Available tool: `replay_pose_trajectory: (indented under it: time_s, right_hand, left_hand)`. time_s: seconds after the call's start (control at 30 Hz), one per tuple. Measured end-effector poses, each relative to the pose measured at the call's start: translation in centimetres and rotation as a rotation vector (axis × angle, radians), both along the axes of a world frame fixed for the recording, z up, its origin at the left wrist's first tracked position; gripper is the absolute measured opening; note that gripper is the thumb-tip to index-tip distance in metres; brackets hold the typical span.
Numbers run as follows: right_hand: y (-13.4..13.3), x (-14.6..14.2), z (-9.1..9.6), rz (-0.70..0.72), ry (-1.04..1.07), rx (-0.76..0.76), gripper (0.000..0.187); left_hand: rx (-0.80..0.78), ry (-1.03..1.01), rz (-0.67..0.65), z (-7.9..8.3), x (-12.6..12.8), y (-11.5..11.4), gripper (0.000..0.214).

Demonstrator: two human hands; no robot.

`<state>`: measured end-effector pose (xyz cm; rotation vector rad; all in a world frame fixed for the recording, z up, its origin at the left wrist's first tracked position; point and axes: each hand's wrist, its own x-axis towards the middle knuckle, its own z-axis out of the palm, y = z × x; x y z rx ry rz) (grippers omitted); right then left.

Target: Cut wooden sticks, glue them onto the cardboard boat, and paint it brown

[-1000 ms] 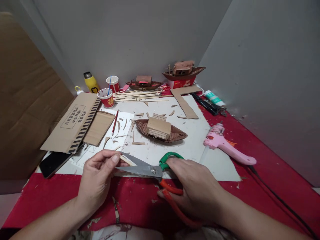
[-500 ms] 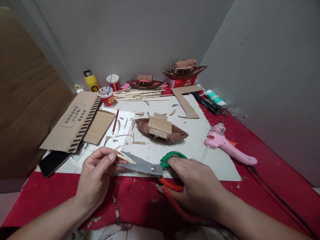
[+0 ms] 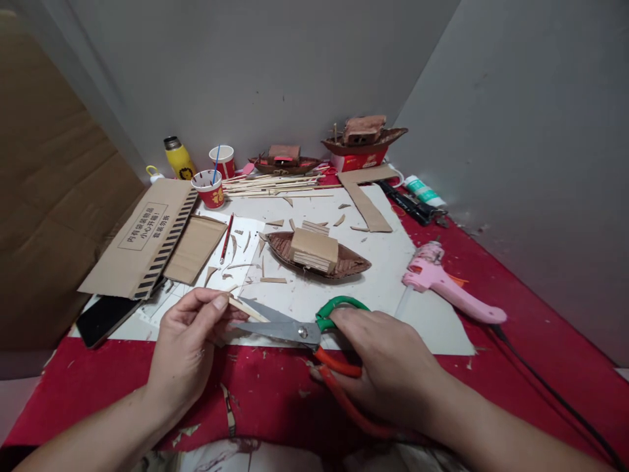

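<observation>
My left hand [image 3: 189, 347] pinches a thin wooden stick [image 3: 248, 309] between thumb and fingers, its free end lying between the blades of the scissors [image 3: 289, 330]. My right hand [image 3: 388, 367] grips the scissors by their green and orange handles, blades pointing left and slightly parted around the stick. Both hands hover over the near edge of a white board [image 3: 383, 282] on a red cloth. Beyond the hands sits a brown cardboard boat model [image 3: 319, 255] with a stack of tan pieces on it.
A pink glue gun [image 3: 447, 285] with its black cord lies at right. Flat cardboard [image 3: 142, 239], a phone [image 3: 103, 318], a red pencil [image 3: 227, 238], paper cups [image 3: 210, 190], a yellow bottle [image 3: 177, 159], long sticks [image 3: 275, 185] and two finished boat models [image 3: 363, 134] stand behind. Scraps litter the board.
Almost nothing has moved; the scissors and the stick have shifted very slightly to the right, both hands keeping their hold.
</observation>
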<state>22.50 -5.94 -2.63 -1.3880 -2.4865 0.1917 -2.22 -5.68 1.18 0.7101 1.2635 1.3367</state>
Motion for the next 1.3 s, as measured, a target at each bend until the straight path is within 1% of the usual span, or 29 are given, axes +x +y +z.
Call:
replay_pose_trajectory:
  time_s: [0.27, 0.43, 0.57, 0.77, 0.9, 1.03, 1.3]
  right_hand:
    - [0.0, 0.3, -0.5, 0.006, -0.011, 0.007, 0.034]
    - [0.1, 0.1, -0.4, 0.01, -0.026, -0.016, 0.034]
    - [-0.1, 0.1, -0.3, 0.005, -0.024, -0.029, 0.033]
    - [0.1, 0.3, -0.6, -0.007, -0.006, 0.05, 0.037]
    - [0.2, 0.4, -0.7, 0.0, 0.009, 0.113, 0.037]
    - [0.2, 0.3, -0.9, 0.003, 0.015, 0.157, 0.035]
    - [0.0, 0.3, -1.0, 0.004, 0.004, 0.168, 0.035]
  left_hand:
    - [-0.01, -0.072, 0.01, 0.2, 0.0, 0.2, 0.02]
    - [-0.047, -0.108, 0.01, 0.4, 0.0, 0.3, 0.024]
    - [-0.041, -0.113, 0.026, 0.6, 0.0, 0.4, 0.027]
    - [-0.038, -0.118, 0.081, 0.5, 0.0, 0.8, 0.033]
    - [-0.031, -0.09, 0.094, 0.2, 0.0, 0.8, 0.03]
    - [-0.032, -0.065, 0.081, -0.3, 0.0, 0.7, 0.026]
    - [-0.043, -0.069, 0.048, -0.7, 0.2, 0.6, 0.026]
